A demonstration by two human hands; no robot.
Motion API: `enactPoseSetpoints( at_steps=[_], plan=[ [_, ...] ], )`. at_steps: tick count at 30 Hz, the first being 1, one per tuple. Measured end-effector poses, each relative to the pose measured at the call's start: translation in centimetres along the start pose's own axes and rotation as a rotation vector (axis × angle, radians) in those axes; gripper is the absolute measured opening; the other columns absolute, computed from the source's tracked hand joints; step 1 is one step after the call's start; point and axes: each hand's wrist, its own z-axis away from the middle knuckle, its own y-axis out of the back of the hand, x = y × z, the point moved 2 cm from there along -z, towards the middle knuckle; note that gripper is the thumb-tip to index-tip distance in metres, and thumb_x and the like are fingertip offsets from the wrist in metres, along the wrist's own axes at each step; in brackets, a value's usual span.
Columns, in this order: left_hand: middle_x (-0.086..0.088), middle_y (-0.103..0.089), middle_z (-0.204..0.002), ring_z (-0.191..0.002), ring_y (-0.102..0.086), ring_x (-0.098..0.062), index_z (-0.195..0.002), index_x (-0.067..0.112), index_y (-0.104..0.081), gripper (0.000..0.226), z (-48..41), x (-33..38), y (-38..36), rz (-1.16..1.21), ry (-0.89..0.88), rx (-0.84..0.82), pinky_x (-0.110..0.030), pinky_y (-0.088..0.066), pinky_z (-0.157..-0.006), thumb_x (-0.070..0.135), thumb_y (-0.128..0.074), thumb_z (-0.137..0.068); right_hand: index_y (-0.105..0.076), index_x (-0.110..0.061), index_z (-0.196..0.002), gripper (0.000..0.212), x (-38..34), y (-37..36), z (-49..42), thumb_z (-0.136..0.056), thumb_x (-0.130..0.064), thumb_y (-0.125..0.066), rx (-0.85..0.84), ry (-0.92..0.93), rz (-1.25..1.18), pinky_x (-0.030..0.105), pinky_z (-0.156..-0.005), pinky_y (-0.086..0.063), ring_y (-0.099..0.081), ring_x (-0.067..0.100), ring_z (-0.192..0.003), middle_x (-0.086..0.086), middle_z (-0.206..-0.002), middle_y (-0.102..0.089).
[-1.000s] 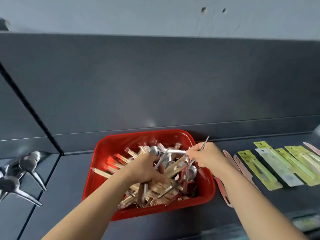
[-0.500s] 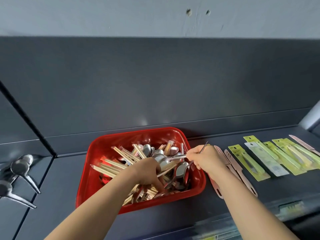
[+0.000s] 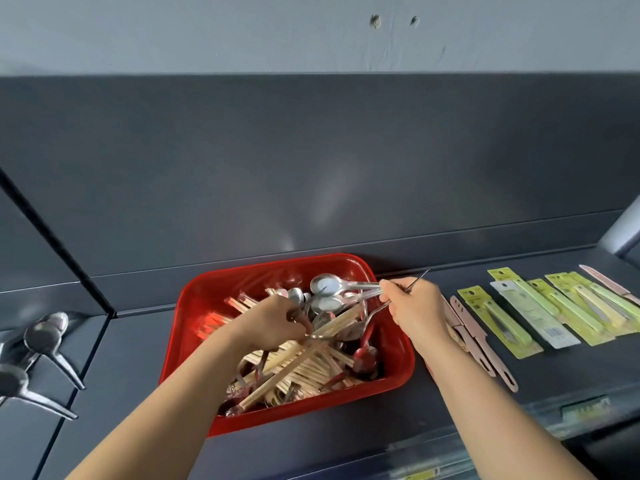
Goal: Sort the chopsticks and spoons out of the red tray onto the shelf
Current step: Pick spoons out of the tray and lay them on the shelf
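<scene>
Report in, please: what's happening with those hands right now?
Right hand holds several spoons above red tray. Left hand down among chopsticks, grip unclear. Nothing in the way.

The tray (image 3: 207,299) is red, chopsticks (image 3: 304,368) tan, spoons (image 3: 327,284) silver — shelf (image 3: 131,358) dark grey, packets (image 3: 485,313) yellow-green.
</scene>
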Motion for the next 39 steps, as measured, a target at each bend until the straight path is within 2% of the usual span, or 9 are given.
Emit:
enactPoseSetpoints(
  at_steps=[5,10,13,16,22,26,30,36,39],
  plan=[
    [0.002,-0.055,-0.059,-0.043,-0.041,-0.011,-0.086,0.01,-0.068,0.012,0.7,-1.1,2.9,-0.013,0.006,0.228,-0.024,-0.035,-0.045,0.009,-0.056,-0.086,-0.069,-0.011,-0.067,0.024,-2.8,-1.1,-0.1,-0.09,-0.019,-0.065,0.012,0.014,-0.183,0.029,-0.048,-0.033,-0.044,0.015,-0.048,0.014,-0.063,-0.064],
    [0.0,-0.05,-0.054,-0.039,-0.04,-0.015,-0.076,0.006,-0.06,0.019,2.0,-3.2,6.2,0.072,0.034,0.419,-0.024,-0.034,-0.042,0.007,-0.048,-0.091,-0.068,-0.006,-0.076,0.019,-5.7,-4.0,0.3,-0.092,-0.014,-0.064,-0.069,0.023,-0.3,0.02,-0.041,-0.036,-0.043,0.007,-0.043,0.004,-0.064,-0.064],
    [-0.003,-0.051,-0.056,-0.045,-0.039,-0.02,-0.076,0.001,-0.057,0.022,3.6,-5.9,8.8,0.205,0.099,0.528,-0.029,-0.037,-0.049,0.013,-0.048,-0.092,-0.068,-0.004,-0.079,0.019,-7.4,-6.8,0.9,-0.093,-0.015,-0.062,-0.117,0.036,-0.345,0.019,-0.04,-0.035,-0.043,0.006,-0.041,0.001,-0.061,-0.062],
    [-0.003,-0.046,-0.053,-0.042,-0.038,-0.02,-0.064,0.009,-0.049,0.03,6.1,-8.9,11.3,0.28,0.131,0.666,-0.03,-0.037,-0.052,0.018,-0.047,-0.093,-0.067,-0.006,-0.074,0.024,-8.9,-10.9,1.8,-0.093,-0.02,-0.062,-0.17,0.061,-0.326,0.025,-0.044,-0.037,-0.044,0.01,-0.041,0.006,-0.06,-0.06],
    [-0.003,-0.041,-0.053,-0.038,-0.036,-0.016,-0.067,0.012,-0.043,0.029,12.5,-16.7,15.7,0.505,0.232,0.868,-0.028,-0.037,-0.047,0.017,-0.045,-0.096,-0.062,-0.006,-0.064,0.031,-11.6,-20.8,5.4,-0.092,-0.019,-0.064,-0.261,0.062,-0.369,0.023,-0.042,-0.035,-0.041,0.012,-0.035,0.006,-0.052,-0.057],
    [-0.002,-0.049,-0.051,-0.043,-0.046,-0.021,-0.065,0.012,-0.048,0.029,17.2,-22.9,18.8,0.402,0.373,1.023,-0.023,-0.038,-0.045,0.02,-0.047,-0.093,-0.064,-0.003,-0.068,0.026,-12.6,-28.3,9.2,-0.09,-0.017,-0.066,-0.393,-0.002,-0.342,0.023,-0.041,-0.039,-0.045,0.011,-0.036,0.002,-0.051,-0.06],
    [-0.005,-0.054,-0.056,-0.049,-0.048,-0.022,-0.073,0.006,-0.058,0.026,20.0,-28.4,20.3,0.373,0.443,1.023,-0.029,-0.037,-0.05,0.019,-0.05,-0.094,-0.064,0.001,-0.07,0.023,-12.3,-34.8,12.9,-0.088,-0.014,-0.067,-0.478,-0.074,-0.272,0.022,-0.039,-0.043,-0.048,0.009,-0.036,0.005,-0.055,-0.061],
    [-0.001,-0.041,-0.05,-0.044,-0.041,-0.023,-0.064,0.013,-0.044,0.035,21.6,-34.0,20.7,0.336,0.435,0.907,-0.024,-0.037,-0.039,0.022,-0.052,-0.096,-0.062,0.004,-0.078,0.024,-9.8,-42.0,16.3,-0.087,-0.017,-0.069,-0.497,-0.189,-0.136,0.024,-0.04,-0.043,-0.047,0.013,-0.033,0.004,-0.048,-0.059],
    [0.0,-0.049,-0.059,-0.06,-0.05,-0.031,-0.067,0.016,-0.044,0.032,21.2,-35.9,20.4,0.181,0.464,0.875,-0.032,-0.035,-0.054,0.023,-0.048,-0.097,-0.064,0.006,-0.081,0.026,-8.6,-44.2,17.2,-0.089,-0.019,-0.067,-0.477,-0.23,-0.086,0.024,-0.04,-0.041,-0.045,0.013,-0.034,0.004,-0.05,-0.059]
  ],
)
